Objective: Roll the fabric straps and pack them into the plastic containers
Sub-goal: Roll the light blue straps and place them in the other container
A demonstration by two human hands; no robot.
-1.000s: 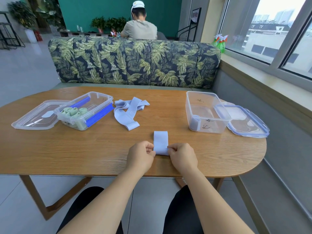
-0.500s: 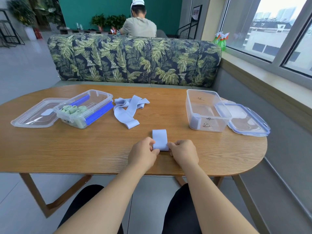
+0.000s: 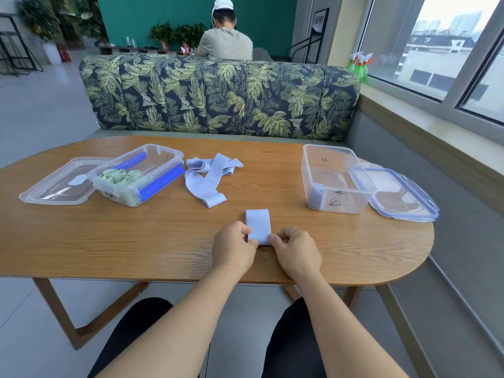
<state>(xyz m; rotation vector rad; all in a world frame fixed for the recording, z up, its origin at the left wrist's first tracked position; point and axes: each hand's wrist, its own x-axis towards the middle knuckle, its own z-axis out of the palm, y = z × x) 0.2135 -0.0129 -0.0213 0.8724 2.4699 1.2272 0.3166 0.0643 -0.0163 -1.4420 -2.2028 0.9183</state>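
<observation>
Table [image 3: 109, 236]: left hand [image 3: 234, 249], right hand [image 3: 296, 253] pinch strap [image 3: 258, 223]

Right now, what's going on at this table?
A person is rolling a pale blue strap on the wooden table, pinching its near end with the left hand and right hand. More loose straps lie beyond. The left container holds green rolls; the right container holds one blue roll.

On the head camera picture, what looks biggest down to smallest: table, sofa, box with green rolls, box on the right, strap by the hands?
1. table
2. sofa
3. box with green rolls and box on the right: about alike, so tied
4. strap
</observation>
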